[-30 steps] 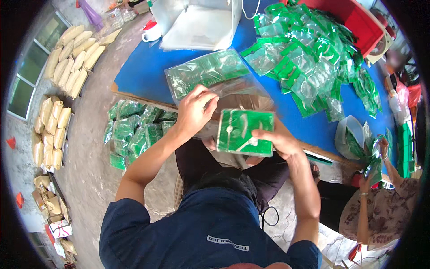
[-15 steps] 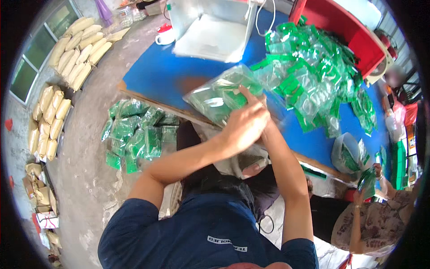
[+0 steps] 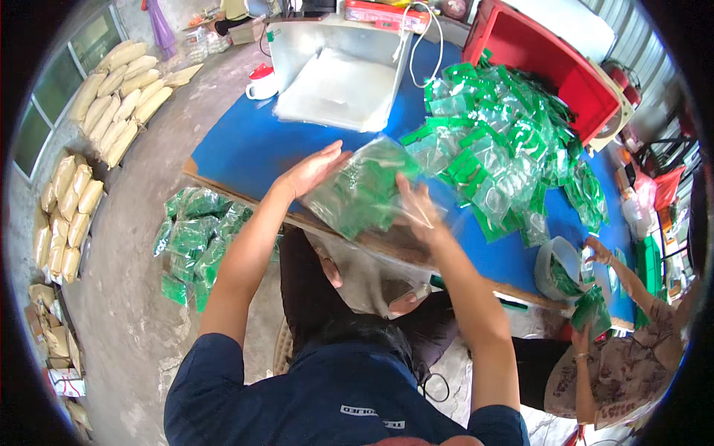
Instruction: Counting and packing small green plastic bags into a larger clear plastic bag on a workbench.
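A clear plastic bag with green-and-clear packets inside [image 3: 361, 186] is held tilted over the near edge of the blue table. My right hand [image 3: 420, 212] grips its right side, fingers somewhat blurred. At the bag's upper left, my left hand [image 3: 316, 172] is open, fingers stretched out and close together along its edge. Whether the left palm touches the plastic is hard to tell. To the right lies a large heap of small green-topped clear packets [image 3: 513, 141]. Beyond the bag, a stack of clear plastic bags [image 3: 335, 93] lies in an open-fronted metal box [image 3: 327, 41].
A red crate [image 3: 535, 63] lies tipped behind the heap. A red-lidded white mug [image 3: 262, 83] stands beside the metal box. Filled green bags [image 3: 197, 238] lie on the floor at left. At right, another person's hands [image 3: 584, 338] handle green packets near a translucent tub [image 3: 547, 271].
My left hand has moved away from my right, leftward to the bag's upper left, and its fingers have straightened. The bag has turned and come slightly lower. The other person's hands have moved apart.
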Tool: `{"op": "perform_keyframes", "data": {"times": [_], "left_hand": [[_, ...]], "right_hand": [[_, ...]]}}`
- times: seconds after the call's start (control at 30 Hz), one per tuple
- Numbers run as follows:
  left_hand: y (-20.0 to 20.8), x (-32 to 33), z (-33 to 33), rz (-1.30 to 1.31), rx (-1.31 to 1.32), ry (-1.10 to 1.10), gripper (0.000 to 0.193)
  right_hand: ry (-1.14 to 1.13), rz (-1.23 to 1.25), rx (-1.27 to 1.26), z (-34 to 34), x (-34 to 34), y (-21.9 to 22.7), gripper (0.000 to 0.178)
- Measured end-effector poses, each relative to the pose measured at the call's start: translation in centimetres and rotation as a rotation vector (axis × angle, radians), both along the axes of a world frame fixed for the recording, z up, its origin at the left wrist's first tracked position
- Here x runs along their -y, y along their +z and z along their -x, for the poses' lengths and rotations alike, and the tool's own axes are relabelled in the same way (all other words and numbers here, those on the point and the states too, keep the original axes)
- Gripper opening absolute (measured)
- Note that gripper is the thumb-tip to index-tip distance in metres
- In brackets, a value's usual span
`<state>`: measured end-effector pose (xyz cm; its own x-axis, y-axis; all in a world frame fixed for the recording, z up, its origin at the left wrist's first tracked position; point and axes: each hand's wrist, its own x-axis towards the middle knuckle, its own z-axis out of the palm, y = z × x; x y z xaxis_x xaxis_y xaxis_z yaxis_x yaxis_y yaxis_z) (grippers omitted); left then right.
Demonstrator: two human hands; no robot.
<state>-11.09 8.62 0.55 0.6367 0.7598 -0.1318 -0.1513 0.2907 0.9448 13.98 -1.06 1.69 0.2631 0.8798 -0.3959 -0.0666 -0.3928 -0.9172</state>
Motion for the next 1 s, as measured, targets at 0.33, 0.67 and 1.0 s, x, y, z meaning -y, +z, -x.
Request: {"op": "perform_keyframes", "data": {"times": [0.33, 0.67, 1.0], "left_hand": [[1.8, 4.6, -1.1, -0.058, 0.058, -0.107, 0.073], [2.0, 4.5, -2.2, -0.887, -0.683, -0.134, 0.068], [1.8, 7.4, -9.2, -1.331, -1.08, -0.179, 0.071]], "right_hand": [[0.092, -0.596, 0.46, 0.9, 4.5, -4.5, 0.069], [0.507, -0.403, 1.276, -6.5, 11.0, -0.9, 0.047], [0.108, -0.544, 1.197, -11.0, 21.3, 1.1, 0.032]]}}
